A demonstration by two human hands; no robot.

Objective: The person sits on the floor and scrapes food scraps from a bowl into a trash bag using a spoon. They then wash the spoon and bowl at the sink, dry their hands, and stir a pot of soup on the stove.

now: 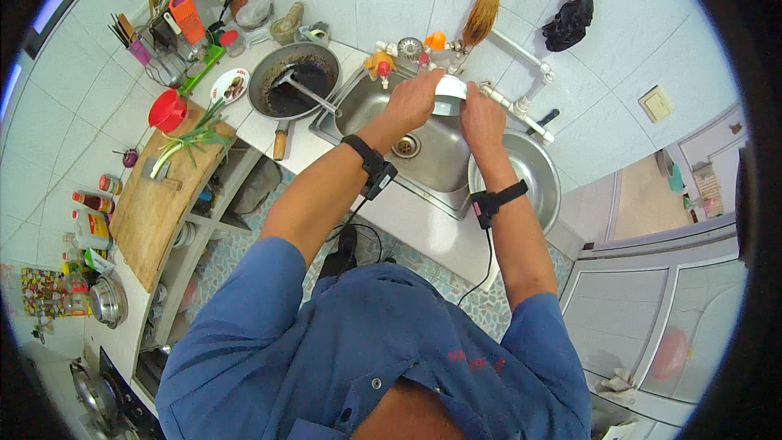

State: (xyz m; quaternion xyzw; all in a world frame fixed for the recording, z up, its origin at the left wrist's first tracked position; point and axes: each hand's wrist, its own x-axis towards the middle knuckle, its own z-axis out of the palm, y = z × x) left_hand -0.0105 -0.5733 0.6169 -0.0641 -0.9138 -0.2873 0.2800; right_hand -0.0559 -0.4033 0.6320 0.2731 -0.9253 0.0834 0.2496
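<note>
Above the far side of a stainless steel sink [421, 162], a white bowl [450, 96] is held between my two hands. My left hand [414, 102] grips its left rim, and my right hand [482, 119] grips its right rim. The bowl looks tilted, and I cannot see what is inside it. Just behind it are the taps with an orange handle [435, 41] and a red handle [383, 69]. Below my hands the round drain [406, 146] of the sink shows. A large metal basin [537, 174] stands to the right, partly under my right forearm.
Left of the sink sits a dark wok [263, 82] with a metal spatula [311, 95] across its rim. Spring onions [189, 140] and a cleaver [156, 170] lie on a wooden cutting board [137, 220]. A straw brush [482, 18] hangs behind the taps, near white pipes [516, 49].
</note>
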